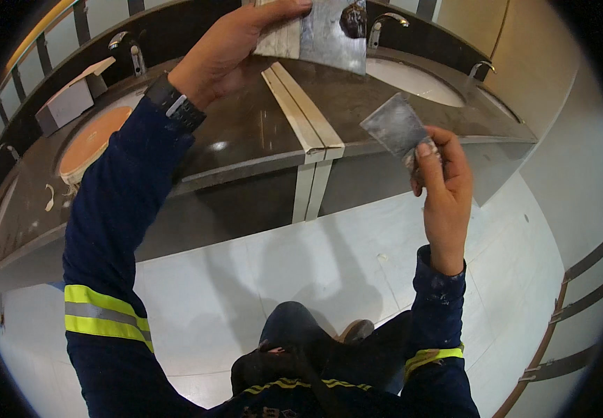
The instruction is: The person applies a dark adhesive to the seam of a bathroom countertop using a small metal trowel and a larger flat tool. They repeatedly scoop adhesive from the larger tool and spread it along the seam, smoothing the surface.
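Left grip (223, 59) clasps what looks like a metal plate (326, 38), cropped at 12 o'clock; right grip (444, 174) pinches the scraper (392, 125) at 2 o'clock! Both should handle light, stiff: take plate edge, scraper base.

Worktop (235, 157): glossy, stone-like. Smaller scraper blade (393, 125): smooth, smudged metal. Taps (137, 61) along worktop's back edge: shiny metal. Sleeves (128, 181): matt cloth.

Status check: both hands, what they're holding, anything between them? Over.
Left hand: gripping flat grey metal plate, dark brown lump on it. Right hand: gripping smaller rectangular grey metal blade. Nothing visible between plate and blade.
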Demonstrator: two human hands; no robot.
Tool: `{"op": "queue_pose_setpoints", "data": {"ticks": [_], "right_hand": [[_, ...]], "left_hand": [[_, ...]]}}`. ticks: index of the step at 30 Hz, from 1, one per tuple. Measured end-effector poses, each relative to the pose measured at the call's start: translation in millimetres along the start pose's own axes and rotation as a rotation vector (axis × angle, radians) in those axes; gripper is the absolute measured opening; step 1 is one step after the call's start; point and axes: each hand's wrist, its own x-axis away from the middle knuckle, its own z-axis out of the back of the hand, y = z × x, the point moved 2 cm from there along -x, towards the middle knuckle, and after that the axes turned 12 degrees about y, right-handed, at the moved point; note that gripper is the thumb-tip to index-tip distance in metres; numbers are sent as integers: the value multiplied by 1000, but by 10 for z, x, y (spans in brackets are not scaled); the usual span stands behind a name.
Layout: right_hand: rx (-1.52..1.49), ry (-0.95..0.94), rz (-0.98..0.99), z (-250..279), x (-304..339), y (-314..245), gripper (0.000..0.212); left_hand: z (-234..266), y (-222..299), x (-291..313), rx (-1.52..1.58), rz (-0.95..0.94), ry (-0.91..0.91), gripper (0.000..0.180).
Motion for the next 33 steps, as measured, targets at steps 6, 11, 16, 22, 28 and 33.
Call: {"op": "queue_pose_setpoints", "data": {"ticks": [6, 11, 16, 22, 28, 33], "right_hand": [[-113, -148, -59, -188, 121, 171, 27], [-99, -166, -99, -276, 217, 261, 21], [-25, -162, -71, -300, 222, 228, 22], [22, -82, -43, -248, 261, 208, 22], [-29, -44, 4, -253, 442, 284, 21], [36, -7, 202, -265, 617, 422, 27]], "left_hand": [[-51, -186, -105, 124, 95, 65, 24], [-59, -146, -91, 152, 97, 35, 23], [-41, -149, -96, 136, 79, 58, 23], [-75, -150, -95, 173, 99, 40, 24], [-70, -171, -126, 173, 86, 20, 25], [-52, -123, -85, 166, 93, 33, 23]]}}
